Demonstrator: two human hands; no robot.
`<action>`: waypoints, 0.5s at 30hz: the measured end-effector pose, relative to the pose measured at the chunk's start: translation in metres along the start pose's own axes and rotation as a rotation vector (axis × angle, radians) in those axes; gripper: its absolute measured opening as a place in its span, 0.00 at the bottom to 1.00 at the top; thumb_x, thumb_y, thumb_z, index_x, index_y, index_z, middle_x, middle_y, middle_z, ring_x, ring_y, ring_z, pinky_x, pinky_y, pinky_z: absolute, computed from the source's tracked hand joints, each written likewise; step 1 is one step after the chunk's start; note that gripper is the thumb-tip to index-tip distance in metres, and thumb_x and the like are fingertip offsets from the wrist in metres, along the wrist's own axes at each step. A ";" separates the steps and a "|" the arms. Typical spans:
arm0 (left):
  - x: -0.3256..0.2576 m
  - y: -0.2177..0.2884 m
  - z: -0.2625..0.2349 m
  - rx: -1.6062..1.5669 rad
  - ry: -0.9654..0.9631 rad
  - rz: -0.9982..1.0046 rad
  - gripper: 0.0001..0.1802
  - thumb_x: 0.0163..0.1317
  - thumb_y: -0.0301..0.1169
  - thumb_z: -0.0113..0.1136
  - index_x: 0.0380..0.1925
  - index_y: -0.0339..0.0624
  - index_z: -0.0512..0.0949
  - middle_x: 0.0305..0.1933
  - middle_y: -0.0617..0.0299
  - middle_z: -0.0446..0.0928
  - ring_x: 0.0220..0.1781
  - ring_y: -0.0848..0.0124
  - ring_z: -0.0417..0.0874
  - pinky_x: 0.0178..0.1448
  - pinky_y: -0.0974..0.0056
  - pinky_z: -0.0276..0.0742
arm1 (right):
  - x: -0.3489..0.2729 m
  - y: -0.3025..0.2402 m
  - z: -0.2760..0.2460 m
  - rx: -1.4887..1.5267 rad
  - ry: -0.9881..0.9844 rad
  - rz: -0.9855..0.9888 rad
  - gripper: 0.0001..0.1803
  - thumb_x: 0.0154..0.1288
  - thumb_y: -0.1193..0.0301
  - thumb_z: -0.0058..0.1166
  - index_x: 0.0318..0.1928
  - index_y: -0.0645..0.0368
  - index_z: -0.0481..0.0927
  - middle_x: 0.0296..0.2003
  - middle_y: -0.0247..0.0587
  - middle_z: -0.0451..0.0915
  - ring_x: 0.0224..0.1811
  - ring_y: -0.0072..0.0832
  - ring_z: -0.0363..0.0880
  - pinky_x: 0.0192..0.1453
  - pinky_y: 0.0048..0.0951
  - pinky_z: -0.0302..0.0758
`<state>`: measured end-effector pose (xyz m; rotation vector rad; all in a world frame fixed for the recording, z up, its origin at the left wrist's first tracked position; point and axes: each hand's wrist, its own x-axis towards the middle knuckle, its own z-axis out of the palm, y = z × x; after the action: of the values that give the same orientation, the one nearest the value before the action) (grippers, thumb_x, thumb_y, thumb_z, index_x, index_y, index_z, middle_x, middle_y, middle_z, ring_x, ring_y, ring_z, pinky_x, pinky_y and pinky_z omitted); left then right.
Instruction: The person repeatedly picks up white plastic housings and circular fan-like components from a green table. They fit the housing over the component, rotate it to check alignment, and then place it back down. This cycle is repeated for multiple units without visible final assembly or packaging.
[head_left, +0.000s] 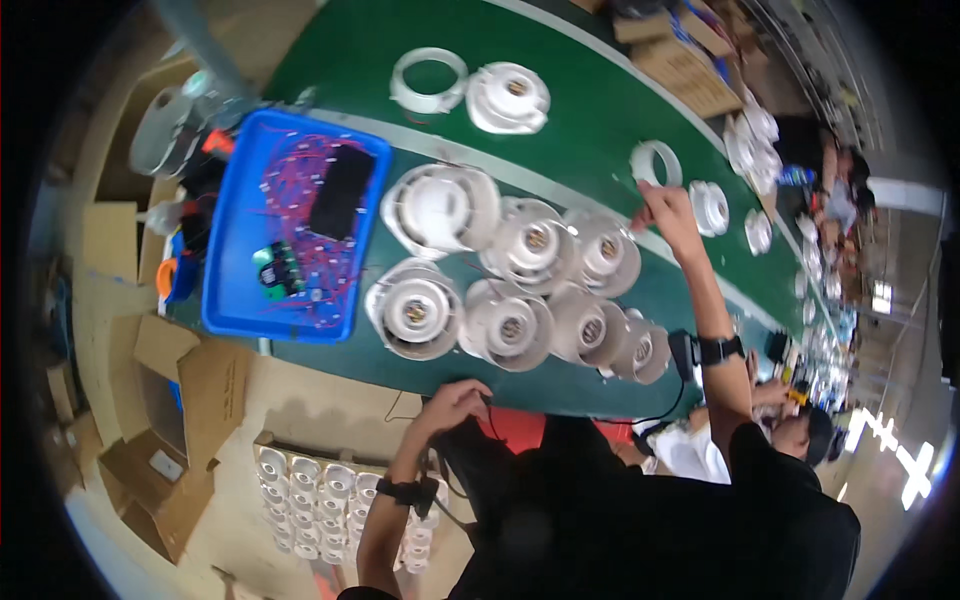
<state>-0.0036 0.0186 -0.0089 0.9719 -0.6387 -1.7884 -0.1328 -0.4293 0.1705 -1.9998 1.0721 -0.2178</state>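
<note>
Head view: the right hand (668, 215) pinches a light, stiff white plastic ring (655, 162) by its rim; the left hand (455, 403) rests curled, empty.

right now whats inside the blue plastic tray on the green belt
The blue plastic tray holds a tangle of thin red and purple wires, a flat black rectangular piece lying on them, and a small green circuit board. Whatever lies beneath the black piece is covered.

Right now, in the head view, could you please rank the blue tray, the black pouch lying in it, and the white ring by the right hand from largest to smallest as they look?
1. Blue tray, clearly largest.
2. Black pouch.
3. White ring beside the right hand; it looks smallest, though it lies farther from the camera, so this place is less sure.
</note>
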 end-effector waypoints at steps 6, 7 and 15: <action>0.000 0.003 0.011 0.048 0.115 -0.105 0.13 0.72 0.17 0.41 0.51 0.34 0.72 0.31 0.55 0.81 0.36 0.65 0.87 0.46 0.64 0.84 | -0.201 0.129 -0.070 0.130 0.301 0.406 0.23 0.76 0.58 0.47 0.29 0.63 0.81 0.12 0.32 0.71 0.14 0.17 0.72 0.19 0.20 0.65; 0.001 0.000 0.015 0.015 0.176 -0.143 0.11 0.72 0.18 0.43 0.47 0.35 0.75 0.28 0.57 0.81 0.33 0.68 0.87 0.38 0.66 0.82 | -0.231 0.175 -0.066 0.174 0.345 0.399 0.21 0.76 0.59 0.48 0.32 0.63 0.81 0.13 0.32 0.72 0.14 0.17 0.72 0.19 0.20 0.65; 0.060 0.023 0.068 1.212 0.196 -0.061 0.05 0.61 0.24 0.56 0.36 0.42 0.79 0.19 0.57 0.77 0.19 0.65 0.82 0.26 0.63 0.75 | -0.275 0.294 0.014 -0.098 0.310 0.068 0.09 0.68 0.69 0.58 0.43 0.61 0.85 0.27 0.36 0.81 0.24 0.18 0.73 0.27 0.22 0.69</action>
<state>-0.0618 -0.0457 0.0259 1.9184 -1.6348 -1.2148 -0.4752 -0.2981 0.0038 -2.0561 1.3659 -0.4586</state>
